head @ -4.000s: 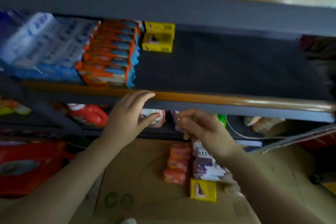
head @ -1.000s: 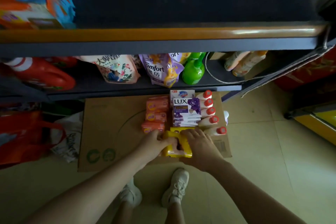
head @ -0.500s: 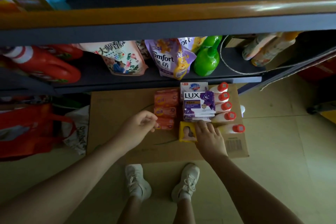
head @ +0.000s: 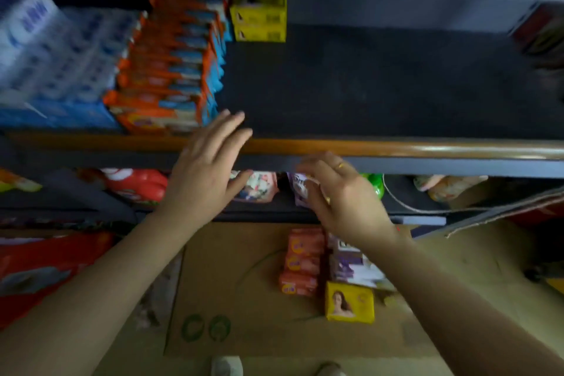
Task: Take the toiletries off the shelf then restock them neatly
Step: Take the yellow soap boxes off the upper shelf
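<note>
Both hands are raised at the shelf (head: 396, 148) edge, left hand (head: 207, 168) flat and empty, right hand (head: 345, 195) loosely curled, grip unclear through blur, soaps (head: 349, 302) lying on the cardboard (head: 244, 299) below.

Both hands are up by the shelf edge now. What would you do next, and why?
Probably reach the left hand, open with straight fingers, in for the yellow boxes at the back of the shelf; one yellow box already lies on the cardboard below.

Two hands (head: 204, 174), two stacked yellow soap boxes (head: 258, 21) on the shelf (head: 381, 82), one yellow soap box (head: 349, 302) on the cardboard (head: 238, 299), three orange soap bars (head: 302, 262) counted beside it.
</note>
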